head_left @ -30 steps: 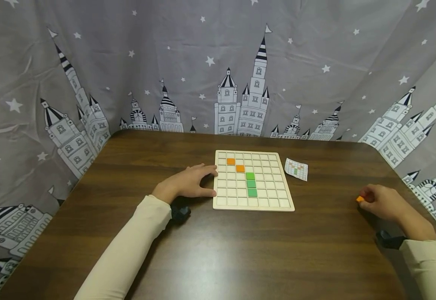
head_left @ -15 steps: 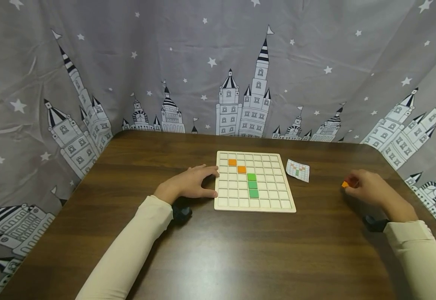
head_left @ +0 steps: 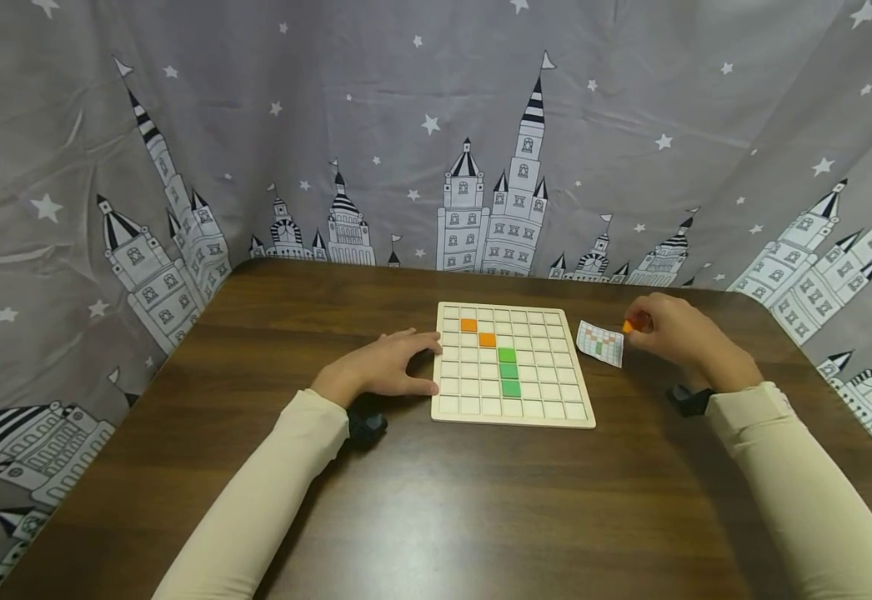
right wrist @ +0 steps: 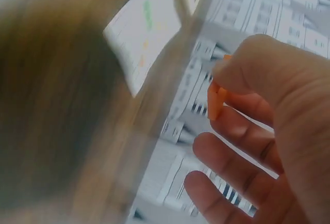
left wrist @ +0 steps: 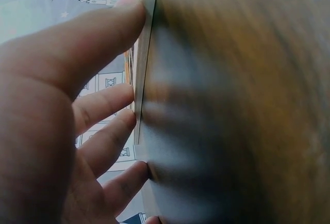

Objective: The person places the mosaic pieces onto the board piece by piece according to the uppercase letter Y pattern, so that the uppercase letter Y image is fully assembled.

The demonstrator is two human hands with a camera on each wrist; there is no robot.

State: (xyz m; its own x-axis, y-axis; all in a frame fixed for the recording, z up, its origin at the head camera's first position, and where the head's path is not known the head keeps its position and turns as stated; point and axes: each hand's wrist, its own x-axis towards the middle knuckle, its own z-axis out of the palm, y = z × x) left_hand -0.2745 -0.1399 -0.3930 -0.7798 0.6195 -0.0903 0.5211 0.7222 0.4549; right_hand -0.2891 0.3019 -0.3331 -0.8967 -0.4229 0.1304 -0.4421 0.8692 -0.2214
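A pale wooden grid board (head_left: pixel 458 406) lies on the table with two orange tiles and three green tiles set in its squares. At its left edge, my left hand (head_left: pixel 376 364) rests with thumb and fingertips spread apart against the rim; the left wrist view shows the thumb (left wrist: pixel 103 35) touching that edge. Over on the right, my right hand (head_left: pixel 679 336) pinches a small orange tile (right wrist: pixel 215 100) between thumb and index finger, the other fingers loosely bent. That hand is just right of a small paper card (head_left: pixel 599 343) printed with a coloured grid pattern.
The brown wooden table (head_left: pixel 436 508) stretches toward the camera. Behind it hangs a grey curtain (head_left: pixel 376 92) with castles and stars, meeting the table's back edge.
My right hand has moved left and away from the camera with the orange tile, from the table's right side to beside the card. The left hand stays at the board's edge.
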